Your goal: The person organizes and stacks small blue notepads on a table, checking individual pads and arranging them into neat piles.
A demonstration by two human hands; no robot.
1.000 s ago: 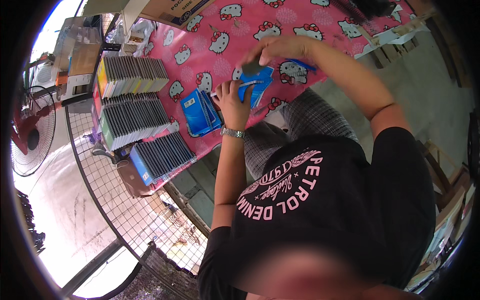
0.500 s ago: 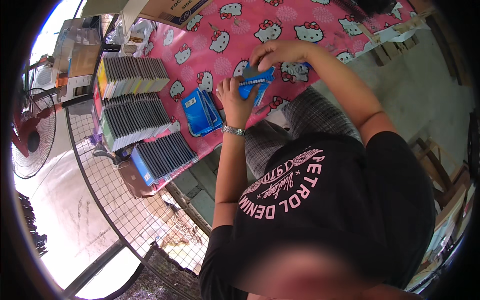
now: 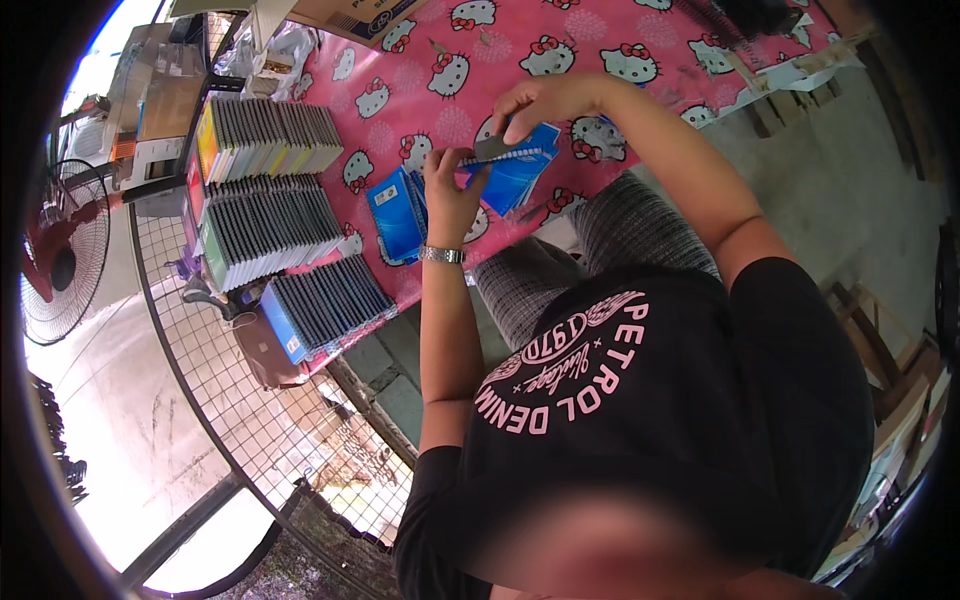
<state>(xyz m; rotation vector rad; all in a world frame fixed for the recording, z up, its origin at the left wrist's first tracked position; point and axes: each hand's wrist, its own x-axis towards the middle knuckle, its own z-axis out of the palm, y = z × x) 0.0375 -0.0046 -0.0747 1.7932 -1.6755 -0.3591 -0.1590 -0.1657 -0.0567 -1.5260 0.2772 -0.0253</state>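
A blue notebook (image 3: 505, 182) with a white toothed or coiled edge lies tilted on the pink table cover in front of me. My left hand (image 3: 453, 195) pinches the left end of that edge between thumb and fingers. A dark grey flat piece (image 3: 491, 148) stands up along the edge; whether it belongs to the notebook I cannot tell. From above, my right hand (image 3: 550, 103) closes its thumb and fingertips on the grey piece. More blue notebooks (image 3: 396, 215) lie stacked just left of my left wrist, partly hidden by it.
Three rows of upright spiral notebooks (image 3: 270, 228) line the table's left end. A cardboard box (image 3: 355, 22) sits at the far edge of the patterned pink cover (image 3: 400, 105). Beyond a wire mesh, a red fan (image 3: 62, 268) stands at left.
My left hand has shifted slightly left and down along the notebook's edge. My right hand has moved a little left and up, and more of the blue notebook shows.
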